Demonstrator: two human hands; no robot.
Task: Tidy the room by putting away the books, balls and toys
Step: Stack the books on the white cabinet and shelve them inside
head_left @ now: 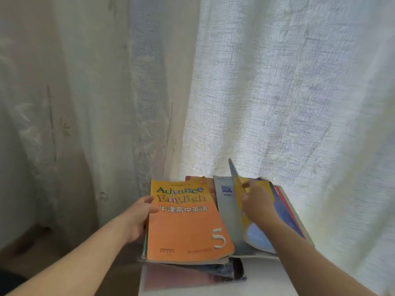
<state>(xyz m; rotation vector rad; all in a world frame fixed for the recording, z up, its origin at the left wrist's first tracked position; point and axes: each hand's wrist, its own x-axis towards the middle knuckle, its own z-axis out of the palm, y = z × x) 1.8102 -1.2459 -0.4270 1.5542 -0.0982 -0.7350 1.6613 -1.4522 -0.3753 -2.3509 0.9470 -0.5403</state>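
An orange "Advance with English 5" book (186, 223) lies on top of a stack at the left of a white surface (265, 276). My left hand (140, 218) grips the left edge of that stack, thumb on the orange cover. To its right lies a grey book (224, 201) beside a yellow and blue book (265, 229). My right hand (256, 201) rests on the yellow and blue book and pinches its lifted cover, which stands tilted up. A red book (284, 201) shows underneath at the right. Several more books (213, 271) stick out under the orange one.
White and cream curtains (277, 92) hang close behind the books and down the right side. A dark wooden floor (32, 248) shows at the lower left, beside the white surface's left edge.
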